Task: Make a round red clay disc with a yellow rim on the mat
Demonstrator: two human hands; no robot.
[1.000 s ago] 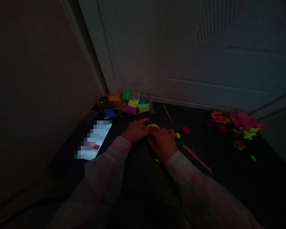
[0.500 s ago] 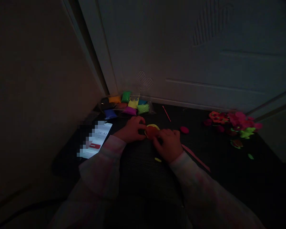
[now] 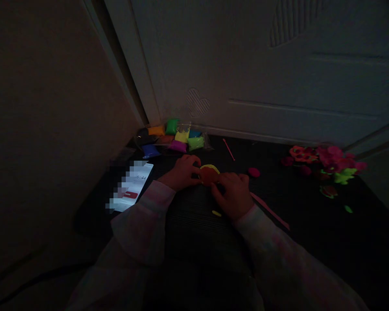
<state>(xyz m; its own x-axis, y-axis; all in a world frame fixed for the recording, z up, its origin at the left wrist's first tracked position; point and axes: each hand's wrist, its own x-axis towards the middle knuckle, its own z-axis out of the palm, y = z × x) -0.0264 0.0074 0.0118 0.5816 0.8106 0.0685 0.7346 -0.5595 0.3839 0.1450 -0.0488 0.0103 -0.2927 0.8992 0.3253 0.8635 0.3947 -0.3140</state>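
Observation:
An orange-red clay disc (image 3: 209, 176) with a yellow rim along its far edge lies between my hands on the dark tabletop. My left hand (image 3: 185, 172) has its fingers curled on the disc's left edge. Against its right edge, the bent fingers of my right hand (image 3: 234, 194) press down and partly cover it. A small yellow clay strip (image 3: 216, 213) lies nearer to me. Right of my right hand are a round pink clay piece (image 3: 253, 172) and a long pink strip (image 3: 272, 211). The dim light hides the exact fingertip contact.
Several coloured clay packets (image 3: 178, 139) lie at the back left, and a lit phone (image 3: 136, 185) is left of my left sleeve. A thin pink tool (image 3: 228, 149) rests behind the disc. Pink and orange clay flowers (image 3: 330, 160) stand at the right, before a white door (image 3: 246, 65).
The view has shifted slightly, so the table things sit a little higher or further right. Both hands stay at the disc, with small finger movements along its edge.

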